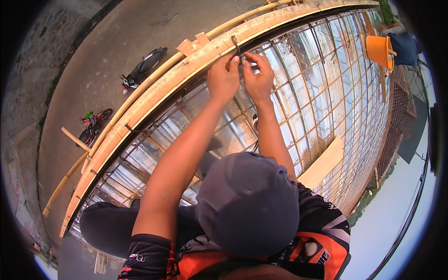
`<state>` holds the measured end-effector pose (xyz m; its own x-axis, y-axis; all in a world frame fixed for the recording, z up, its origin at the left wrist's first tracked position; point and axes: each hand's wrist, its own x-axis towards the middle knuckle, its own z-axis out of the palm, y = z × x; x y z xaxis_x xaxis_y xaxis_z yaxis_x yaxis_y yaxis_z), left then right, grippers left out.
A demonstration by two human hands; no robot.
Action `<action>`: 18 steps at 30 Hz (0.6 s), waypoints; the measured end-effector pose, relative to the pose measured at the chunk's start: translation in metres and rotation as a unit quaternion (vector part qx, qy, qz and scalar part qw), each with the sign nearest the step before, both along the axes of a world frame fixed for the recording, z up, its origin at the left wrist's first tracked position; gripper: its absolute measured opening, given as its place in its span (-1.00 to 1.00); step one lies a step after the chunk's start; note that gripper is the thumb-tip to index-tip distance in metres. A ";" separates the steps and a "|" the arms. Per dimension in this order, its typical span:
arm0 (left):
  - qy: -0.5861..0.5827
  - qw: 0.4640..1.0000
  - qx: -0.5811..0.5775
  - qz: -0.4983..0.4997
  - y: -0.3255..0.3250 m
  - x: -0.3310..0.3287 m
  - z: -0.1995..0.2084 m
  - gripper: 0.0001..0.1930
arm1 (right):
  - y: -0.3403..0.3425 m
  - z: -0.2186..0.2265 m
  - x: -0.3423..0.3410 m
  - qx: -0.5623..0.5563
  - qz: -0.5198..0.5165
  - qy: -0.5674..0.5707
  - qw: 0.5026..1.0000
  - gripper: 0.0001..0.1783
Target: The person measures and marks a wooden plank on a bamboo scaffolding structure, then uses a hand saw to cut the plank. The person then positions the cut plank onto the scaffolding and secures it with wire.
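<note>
At the wooden formwork board [175, 83], my left hand [224, 80] and my right hand [259, 78] work close together, with fingertips almost meeting. Both are closed, thumb and fingers pinched around a thin dark wire [234, 43]. Part of the wire loops up onto the board's top face. Its lower part drops between my hands toward the steel rebar mesh [305, 113], and the fingers hide where it ends. My forearms reach over the mesh.
Shiny sheeting lies under the mesh, with a loose plank [322, 163] on it. A bamboo pole [126, 105] runs outside the board, above a road with two motorbikes, one a black motorbike [145, 67]. An orange bucket [379, 51] is beside another person [405, 46].
</note>
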<state>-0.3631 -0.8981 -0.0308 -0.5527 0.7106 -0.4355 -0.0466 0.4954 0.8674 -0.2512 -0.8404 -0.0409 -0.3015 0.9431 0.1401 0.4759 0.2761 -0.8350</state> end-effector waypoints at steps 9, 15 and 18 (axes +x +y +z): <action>0.038 0.999 0.028 0.027 0.006 0.001 -0.008 -0.59 | -0.010 -0.011 -0.011 -0.053 -0.012 0.070 0.996 -0.72; 0.017 0.999 -0.009 0.034 0.010 0.003 0.001 -0.64 | 0.000 -0.013 0.001 -0.142 0.010 0.095 0.985 -0.69; 0.025 0.998 -0.005 0.062 0.011 0.004 -0.005 -0.65 | 0.003 -0.006 0.004 -0.208 0.009 0.084 0.975 -0.68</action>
<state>-0.3591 -0.8872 -0.0358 -0.6577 0.6309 -0.4116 -0.0642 0.4974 0.8651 -0.2476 -0.8375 -0.0472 -0.3235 0.9240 -0.2037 0.3207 -0.0955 -0.9423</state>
